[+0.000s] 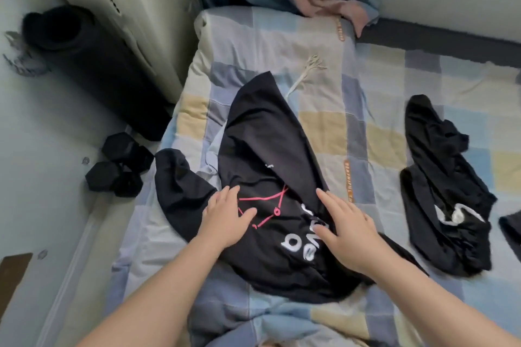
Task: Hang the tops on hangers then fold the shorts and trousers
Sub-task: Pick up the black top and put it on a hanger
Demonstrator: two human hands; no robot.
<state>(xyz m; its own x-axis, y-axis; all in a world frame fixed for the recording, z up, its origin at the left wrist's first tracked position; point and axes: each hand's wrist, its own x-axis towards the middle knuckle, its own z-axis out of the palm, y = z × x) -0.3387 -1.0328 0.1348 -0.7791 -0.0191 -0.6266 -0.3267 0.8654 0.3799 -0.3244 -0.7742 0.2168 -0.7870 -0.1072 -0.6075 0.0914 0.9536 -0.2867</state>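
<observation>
On the bed (324, 127), by its left edge: black top (267, 149) under left grip (225, 217) and right grip (349, 234), both spread flat.

Both hands flat, left (225, 214) and right (349, 231), fingers spread.

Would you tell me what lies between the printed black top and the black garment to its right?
In the head view, only checked bedcover with a small orange label separates the top from that garment.

On the bed (324, 127), the top (262, 149) lies left of another garment (439, 191) (perhaps shorts); dumbbells (118, 169) farther left.
</observation>
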